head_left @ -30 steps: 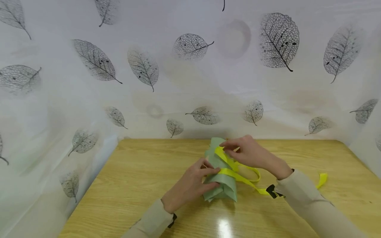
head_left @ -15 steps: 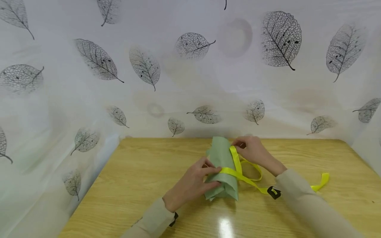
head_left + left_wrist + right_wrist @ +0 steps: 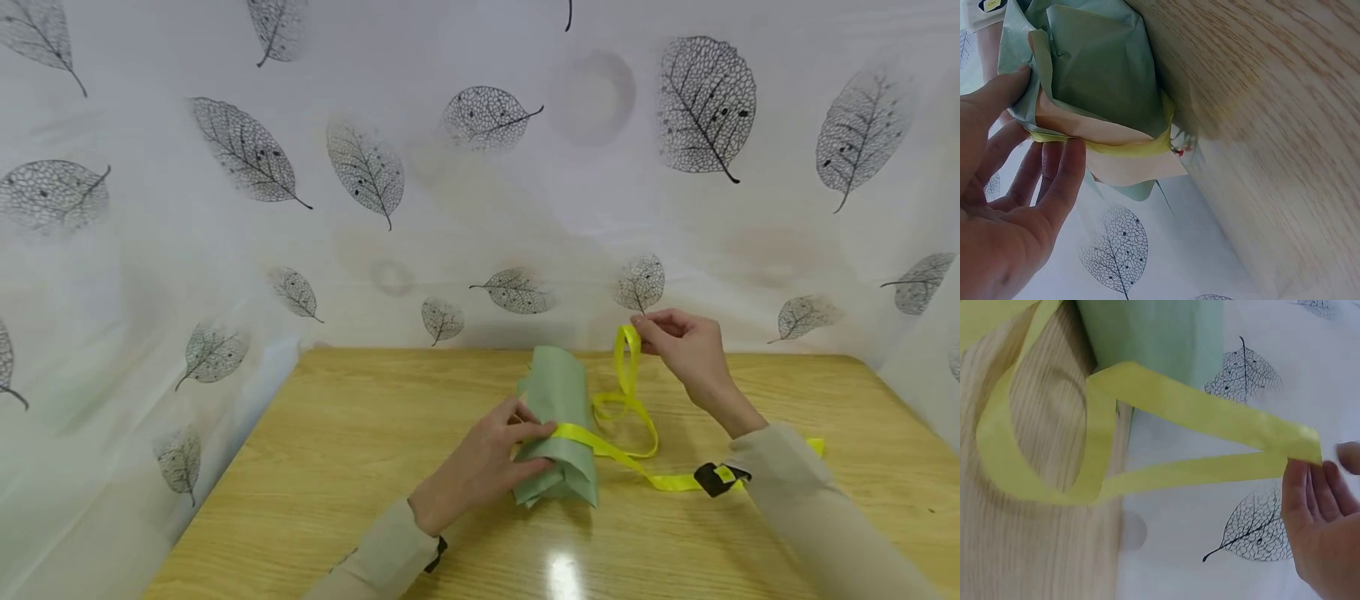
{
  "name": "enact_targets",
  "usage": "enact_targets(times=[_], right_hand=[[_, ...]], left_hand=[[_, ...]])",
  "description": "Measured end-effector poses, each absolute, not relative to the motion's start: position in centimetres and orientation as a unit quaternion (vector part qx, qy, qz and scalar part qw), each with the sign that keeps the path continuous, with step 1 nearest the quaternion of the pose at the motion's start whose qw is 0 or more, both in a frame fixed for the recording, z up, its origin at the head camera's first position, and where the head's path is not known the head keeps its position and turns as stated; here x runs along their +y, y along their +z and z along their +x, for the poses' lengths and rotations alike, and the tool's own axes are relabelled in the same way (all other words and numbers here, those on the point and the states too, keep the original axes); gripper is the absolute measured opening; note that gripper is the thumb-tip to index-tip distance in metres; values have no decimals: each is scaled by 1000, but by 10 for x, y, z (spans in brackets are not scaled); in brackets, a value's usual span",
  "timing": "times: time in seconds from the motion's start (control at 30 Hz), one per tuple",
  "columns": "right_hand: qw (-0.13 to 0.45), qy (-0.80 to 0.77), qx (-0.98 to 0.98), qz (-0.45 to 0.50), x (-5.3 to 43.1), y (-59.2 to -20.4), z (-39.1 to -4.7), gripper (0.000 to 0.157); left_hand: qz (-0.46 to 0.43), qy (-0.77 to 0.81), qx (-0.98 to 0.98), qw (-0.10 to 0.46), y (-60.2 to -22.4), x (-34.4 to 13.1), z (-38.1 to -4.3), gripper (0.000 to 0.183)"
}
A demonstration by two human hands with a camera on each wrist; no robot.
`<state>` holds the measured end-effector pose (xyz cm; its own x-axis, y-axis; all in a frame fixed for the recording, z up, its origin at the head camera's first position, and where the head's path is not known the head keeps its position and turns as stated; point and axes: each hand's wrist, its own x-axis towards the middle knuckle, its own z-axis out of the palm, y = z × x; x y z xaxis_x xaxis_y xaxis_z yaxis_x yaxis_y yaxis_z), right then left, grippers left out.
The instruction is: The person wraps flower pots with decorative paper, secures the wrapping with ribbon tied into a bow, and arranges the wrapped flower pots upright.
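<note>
On the table lies a green paper-wrapped bundle (image 3: 558, 392) with a yellow ribbon (image 3: 611, 450) across it. My left hand (image 3: 483, 462) grips its left side, thumb on the paper and fingertips on the ribbon. In the left wrist view, folded green and pinkish paper (image 3: 1097, 62) is banded by the ribbon, and small red and green bits peek out beside it; the rest of the contents is hidden. Up to the right of the bundle, my right hand (image 3: 690, 350) holds a raised loop of ribbon at its fingertips. That loop (image 3: 1210, 419) stretches toward the fingers in the right wrist view.
The wooden table (image 3: 360, 433) ends at a white leaf-printed curtain (image 3: 480, 208) behind and at the left. Ribbon runs along the table under the right forearm, its free end (image 3: 816, 447) showing beyond the sleeve. A black wrist strap (image 3: 716, 479) is near it.
My right hand has moved from over the bundle up and to the right, lifting ribbon into a standing loop. The left hand and the bundle have stayed put.
</note>
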<state>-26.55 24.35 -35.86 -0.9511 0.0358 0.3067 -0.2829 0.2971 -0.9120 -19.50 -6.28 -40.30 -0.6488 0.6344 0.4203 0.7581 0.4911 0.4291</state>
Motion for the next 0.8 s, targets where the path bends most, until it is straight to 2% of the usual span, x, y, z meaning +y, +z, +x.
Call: enact_targets(times=[0.2, 0.3, 0.4, 0.57, 0.8], right_hand=[[210, 497, -832, 125, 224, -353, -266, 23], [244, 467, -828, 193, 204, -346, -264, 20], [272, 434, -806, 296, 184, -338, -262, 24], [259, 370, -793, 409, 164, -335, -258, 27], [201, 327, -828, 409, 171, -351, -247, 21]], left_hand=[[-405, -293, -860, 102, -403, -62, -195, 47], [-405, -294, -859, 102, -404, -62, -195, 47], [-413, -300, -853, 111, -405, -63, -195, 47], [-426, -305, -842, 127, -405, -63, -196, 46], [-415, -310, -848, 110, -404, -64, -196, 45]])
